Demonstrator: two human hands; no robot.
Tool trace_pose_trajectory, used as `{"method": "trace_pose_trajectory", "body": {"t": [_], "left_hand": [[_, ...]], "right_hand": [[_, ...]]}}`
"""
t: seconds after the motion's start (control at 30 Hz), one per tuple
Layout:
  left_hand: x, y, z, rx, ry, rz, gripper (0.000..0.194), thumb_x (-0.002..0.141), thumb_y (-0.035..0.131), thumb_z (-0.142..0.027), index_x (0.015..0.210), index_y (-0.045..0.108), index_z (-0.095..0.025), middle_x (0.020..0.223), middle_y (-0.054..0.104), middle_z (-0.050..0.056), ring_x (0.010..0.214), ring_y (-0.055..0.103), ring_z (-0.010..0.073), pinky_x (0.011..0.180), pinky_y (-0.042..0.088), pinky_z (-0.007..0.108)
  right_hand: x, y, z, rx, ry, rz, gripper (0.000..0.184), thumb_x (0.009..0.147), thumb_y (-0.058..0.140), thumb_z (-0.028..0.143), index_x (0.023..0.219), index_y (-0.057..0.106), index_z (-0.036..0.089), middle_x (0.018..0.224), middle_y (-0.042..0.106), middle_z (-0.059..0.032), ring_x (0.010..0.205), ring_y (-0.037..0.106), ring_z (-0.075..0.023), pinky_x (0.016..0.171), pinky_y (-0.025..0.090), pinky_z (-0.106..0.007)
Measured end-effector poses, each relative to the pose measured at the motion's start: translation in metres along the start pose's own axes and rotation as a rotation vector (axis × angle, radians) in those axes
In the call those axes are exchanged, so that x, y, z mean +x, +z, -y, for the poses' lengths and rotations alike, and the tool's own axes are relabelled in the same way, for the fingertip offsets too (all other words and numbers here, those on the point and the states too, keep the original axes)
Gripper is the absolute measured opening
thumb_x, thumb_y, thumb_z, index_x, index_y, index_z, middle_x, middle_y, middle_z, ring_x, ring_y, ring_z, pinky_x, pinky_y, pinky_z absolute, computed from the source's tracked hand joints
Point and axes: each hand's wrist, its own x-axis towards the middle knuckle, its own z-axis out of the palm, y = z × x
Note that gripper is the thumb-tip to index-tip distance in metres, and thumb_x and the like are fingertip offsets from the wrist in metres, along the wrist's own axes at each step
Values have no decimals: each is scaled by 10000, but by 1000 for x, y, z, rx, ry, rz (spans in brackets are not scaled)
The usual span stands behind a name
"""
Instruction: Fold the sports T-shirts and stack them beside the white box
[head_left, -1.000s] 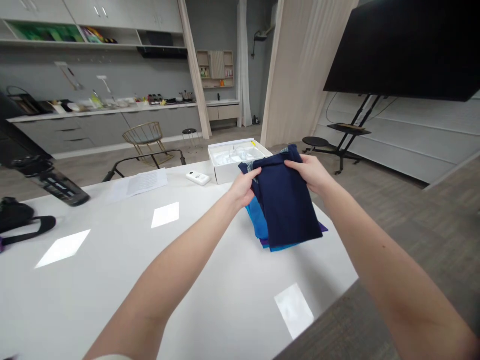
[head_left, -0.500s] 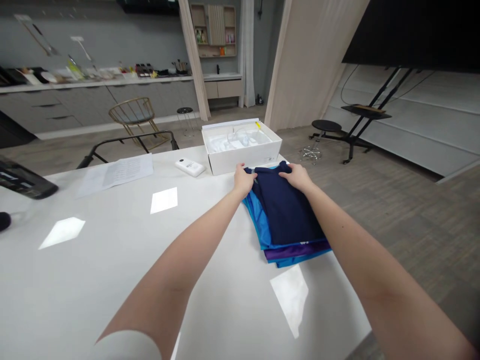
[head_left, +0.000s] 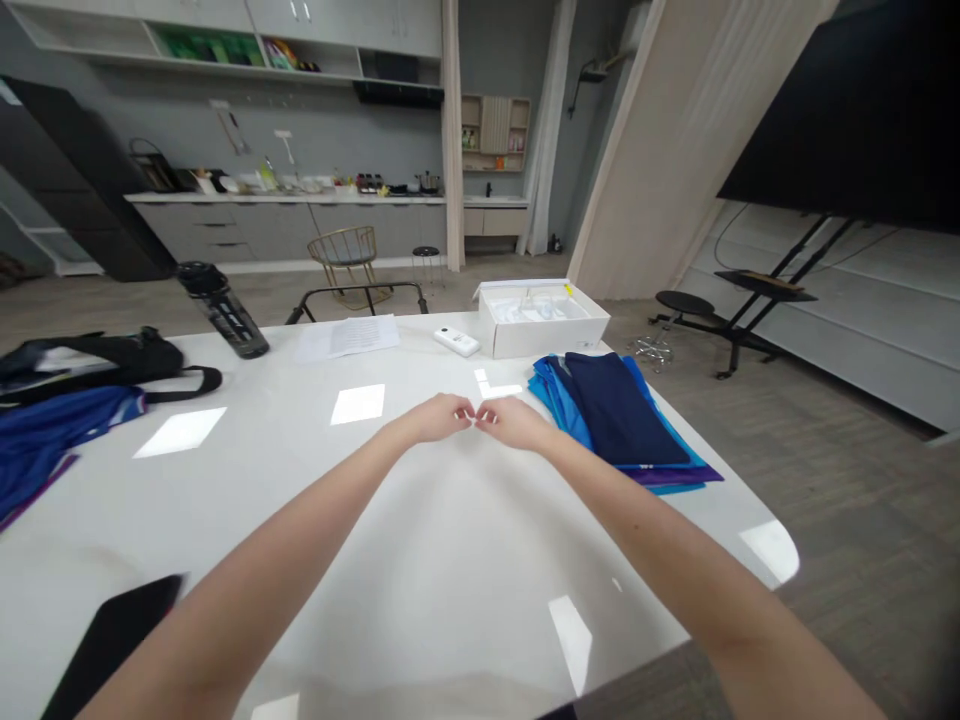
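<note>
My left hand point(head_left: 442, 415) and my right hand point(head_left: 510, 420) meet over the white table point(head_left: 420, 560), their curled fingertips touching or nearly so. Both hands look closed in a pinch; anything between the fingertips is too small to make out. Just right of my right hand lies a stack of folded clothes point(head_left: 622, 410), dark navy on top, with bright blue and purple layers showing at its edges. Neither hand is on the stack.
Behind the stack stands an open white box point(head_left: 551, 335) with pale wrapped contents. A white handheld device point(head_left: 456, 341), papers point(head_left: 352, 337) and a dark bottle point(head_left: 225, 310) lie or stand leftward. A black bag point(head_left: 90, 365), blue clothing point(head_left: 60, 440) and a black flat object point(head_left: 112, 640) are at left.
Both my hands have let go of the navy garment atop the stack and moved left, coming together over the table. The view has swung left, bringing the bag and blue clothing into sight.
</note>
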Motion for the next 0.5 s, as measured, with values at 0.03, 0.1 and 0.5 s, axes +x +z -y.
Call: {"method": "trace_pose_trajectory", "body": {"t": [0.03,0.1,0.5], "left_hand": [[-24,-16,10,12,-23,0,161,645,779,-97,766,772,-203,750,722,33,705,682,254,767,522,355],[-71,-50,33,37,-90,-31,158,623,791,-88,727,758,-203,704,703,27,677,683,257,763,525,361],[-348,-234,178,275,-567,-511,219,724,703,-181,930,757,-235,1122,709,89,1106,657,302,1045,444,367]], "right_hand": [[4,16,26,12,-51,35,174,903,677,335,1023,775,255,967,767,-45,900,700,-213,796,484,-267],[17,44,77,58,-124,98,151,880,705,326,985,783,251,961,769,-41,891,703,-208,778,489,-260],[145,194,340,499,-171,351,105,896,643,207,878,727,145,818,749,-59,608,653,-119,587,482,-209]]}}
